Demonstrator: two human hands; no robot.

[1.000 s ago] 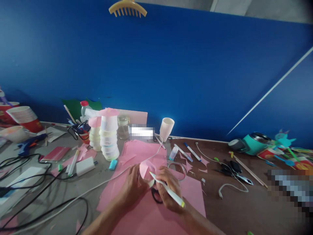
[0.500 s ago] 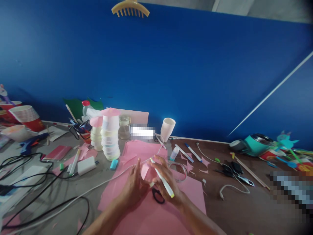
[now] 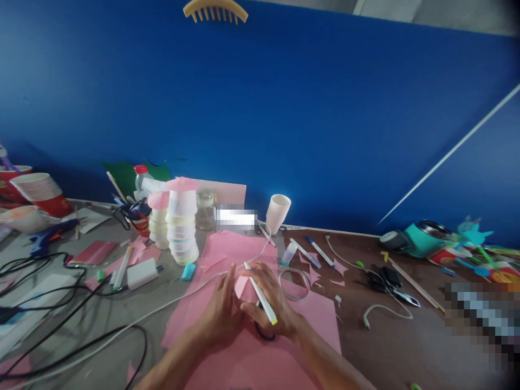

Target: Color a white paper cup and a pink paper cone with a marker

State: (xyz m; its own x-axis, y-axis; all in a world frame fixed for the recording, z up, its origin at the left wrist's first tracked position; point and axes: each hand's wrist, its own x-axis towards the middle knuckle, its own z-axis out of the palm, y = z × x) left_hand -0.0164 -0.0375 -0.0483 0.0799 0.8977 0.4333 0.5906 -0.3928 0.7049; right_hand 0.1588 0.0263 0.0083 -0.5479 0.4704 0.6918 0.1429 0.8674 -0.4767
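Between my hands is a small folded piece of pink paper (image 3: pixel 245 289), its lower part hidden by fingers. My left hand (image 3: pixel 219 303) grips it from the left side, fingers pointing up. In my right hand (image 3: pixel 277 303) a white marker with yellow ends (image 3: pixel 262 295) lies slanted across the fingers, which also rest against the paper's right side. Under the right hand a black loop (image 3: pixel 266 333), like a scissors handle, shows in part. Large pink sheets (image 3: pixel 227 357) lie beneath both hands.
Stacked white cups topped with pink paper (image 3: pixel 182 222) stand left of the sheets. A white cup (image 3: pixel 278 214) is by the blue partition. Right of the sheets are a tape roll (image 3: pixel 295 297), a glue stick (image 3: pixel 288 253) and markers. A white cable (image 3: pixel 182 301) crosses the sheets.
My right hand and its marker have shifted slightly left, and its fingers have come closer around the pink paper. More of the black loop is covered. The view has tilted slightly.
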